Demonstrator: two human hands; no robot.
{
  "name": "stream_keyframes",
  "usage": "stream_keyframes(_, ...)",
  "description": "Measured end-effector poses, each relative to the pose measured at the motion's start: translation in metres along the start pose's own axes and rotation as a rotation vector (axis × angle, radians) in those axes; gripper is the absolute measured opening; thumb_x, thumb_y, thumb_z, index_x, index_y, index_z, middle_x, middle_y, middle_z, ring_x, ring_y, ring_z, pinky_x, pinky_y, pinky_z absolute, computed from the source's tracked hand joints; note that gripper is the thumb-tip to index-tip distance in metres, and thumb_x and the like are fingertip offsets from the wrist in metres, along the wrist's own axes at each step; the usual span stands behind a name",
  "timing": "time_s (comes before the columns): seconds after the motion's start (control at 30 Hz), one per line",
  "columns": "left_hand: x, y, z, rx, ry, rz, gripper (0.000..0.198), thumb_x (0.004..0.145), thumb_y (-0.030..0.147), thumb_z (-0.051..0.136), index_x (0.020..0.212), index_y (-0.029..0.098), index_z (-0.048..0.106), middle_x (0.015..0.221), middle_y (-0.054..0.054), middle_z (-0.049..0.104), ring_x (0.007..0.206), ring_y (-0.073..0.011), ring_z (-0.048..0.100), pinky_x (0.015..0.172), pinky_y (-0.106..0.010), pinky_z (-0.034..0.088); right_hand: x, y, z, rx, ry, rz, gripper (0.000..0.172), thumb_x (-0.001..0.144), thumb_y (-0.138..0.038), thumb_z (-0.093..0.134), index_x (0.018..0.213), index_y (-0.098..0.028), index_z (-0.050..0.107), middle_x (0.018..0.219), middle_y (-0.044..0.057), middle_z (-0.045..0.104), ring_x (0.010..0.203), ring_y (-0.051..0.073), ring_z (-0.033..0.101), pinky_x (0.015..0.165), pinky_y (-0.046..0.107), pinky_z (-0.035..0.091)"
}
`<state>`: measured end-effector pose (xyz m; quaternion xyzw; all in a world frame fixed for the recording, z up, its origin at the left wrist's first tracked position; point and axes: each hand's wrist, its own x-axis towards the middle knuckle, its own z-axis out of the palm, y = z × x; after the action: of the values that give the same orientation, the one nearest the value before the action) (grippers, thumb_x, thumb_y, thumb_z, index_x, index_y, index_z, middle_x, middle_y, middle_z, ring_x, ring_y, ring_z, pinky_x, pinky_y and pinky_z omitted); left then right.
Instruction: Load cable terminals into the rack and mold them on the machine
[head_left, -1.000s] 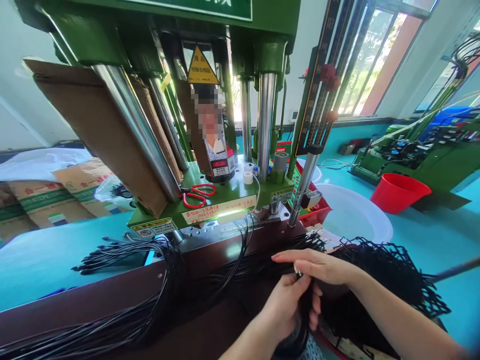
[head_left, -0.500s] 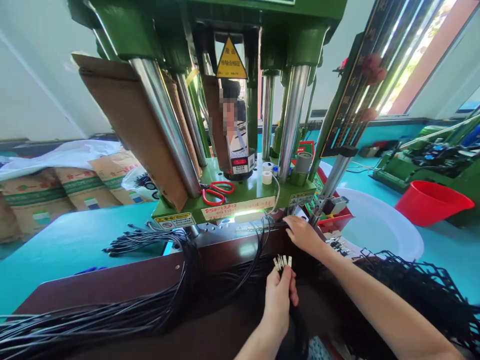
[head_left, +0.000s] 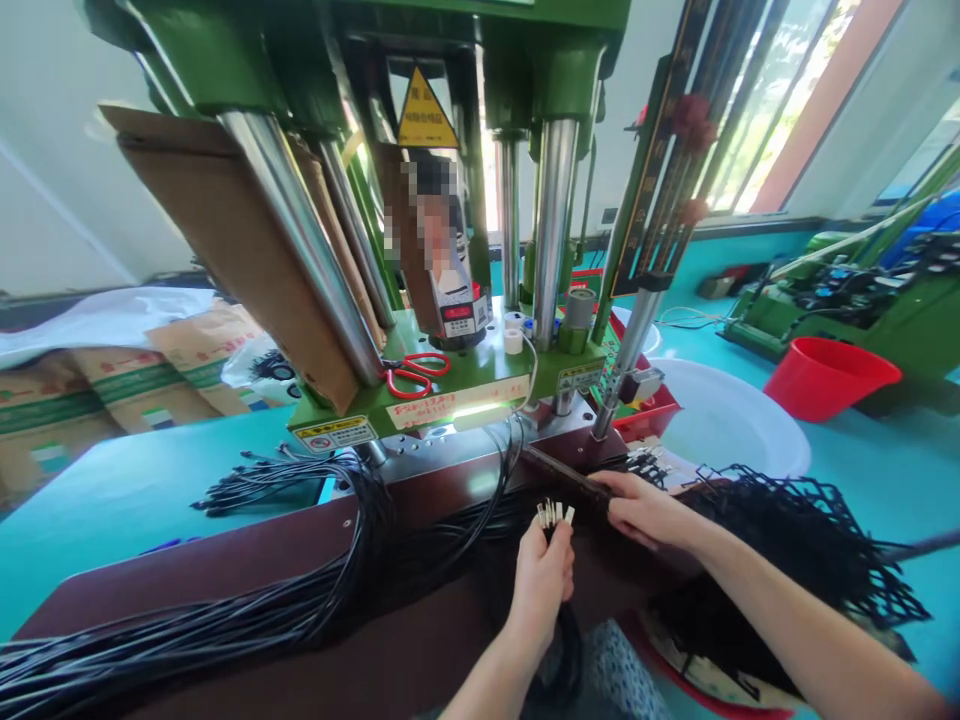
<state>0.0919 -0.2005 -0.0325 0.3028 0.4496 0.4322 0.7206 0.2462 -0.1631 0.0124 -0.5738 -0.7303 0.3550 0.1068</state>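
My left hand (head_left: pixel 541 572) is closed around a bunch of black cables, whose flat silvery connectors (head_left: pixel 555 514) stick up above the fingers. The cables' lower lengths hang beneath that hand. To the right, my right hand (head_left: pixel 649 512) grips the near end of a long dark bar (head_left: pixel 561 470), which looks like metal. This bar slants up and left over the brown table (head_left: pixel 247 585), its far end close to the front of the green press (head_left: pixel 585 362). Several black cables (head_left: pixel 512 462) curve down from the press's front between its plates.
Red-handled scissors (head_left: pixel 429 374) lie on the press ledge. A thick bundle of black cables (head_left: pixel 300 632) crosses the table at left. At right are a heap of black plastic pieces (head_left: pixel 802 545), a white tub (head_left: pixel 750 425) and a red bucket (head_left: pixel 825 378).
My right hand has drawn back from the press and now holds the dark bar, seen out over the table. The left hand still holds the cables. The view has shifted right.
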Motion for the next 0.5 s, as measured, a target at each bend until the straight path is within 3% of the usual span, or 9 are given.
stream_keyframes(0.1,-0.003,0.002,0.011,0.079,-0.079,-0.058,0.047,0.057,0.058,0.065,0.069,0.019,0.039,0.039,0.013,0.027,0.030,-0.0006,0.018,0.030,-0.016,0.011,-0.025,0.009,0.029,0.719,0.108,0.105,0.057,0.072,-0.022,0.038,0.128,-0.016,0.034,0.047,-0.010,0.041,0.028,0.008,0.033,0.027,0.017,0.028)
stream_keyframes(0.17,-0.004,0.002,0.018,0.107,-0.123,-0.073,0.047,0.056,0.056,0.067,0.067,0.019,0.041,0.037,0.013,0.028,0.030,-0.0006,0.018,0.030,-0.016,0.010,-0.031,0.012,0.046,0.987,0.228,0.121,0.057,0.078,-0.036,0.043,0.130,-0.015,0.033,0.044,-0.010,0.041,0.027,0.007,0.031,0.025,0.016,0.025)
stream_keyframes(0.27,-0.003,0.002,0.022,0.107,-0.133,-0.076,0.045,0.055,0.053,0.068,0.066,0.019,0.041,0.036,0.014,0.026,0.029,-0.0006,0.015,0.030,-0.017,0.008,-0.033,0.013,0.056,1.076,0.323,0.110,0.063,0.080,-0.051,0.044,0.130,-0.014,0.037,0.041,-0.009,0.041,0.026,0.007,0.032,0.025,0.015,0.022)
stream_keyframes(0.5,-0.002,-0.005,0.021,0.108,-0.062,-0.064,0.039,0.056,0.047,0.070,0.069,0.018,0.047,0.035,0.013,0.027,0.029,-0.0014,0.016,0.031,-0.018,0.008,-0.032,0.016,0.061,0.940,0.341,0.056,0.061,0.081,-0.051,0.046,0.129,-0.013,0.041,0.040,-0.007,0.041,0.030,0.007,0.031,0.028,0.017,0.020)
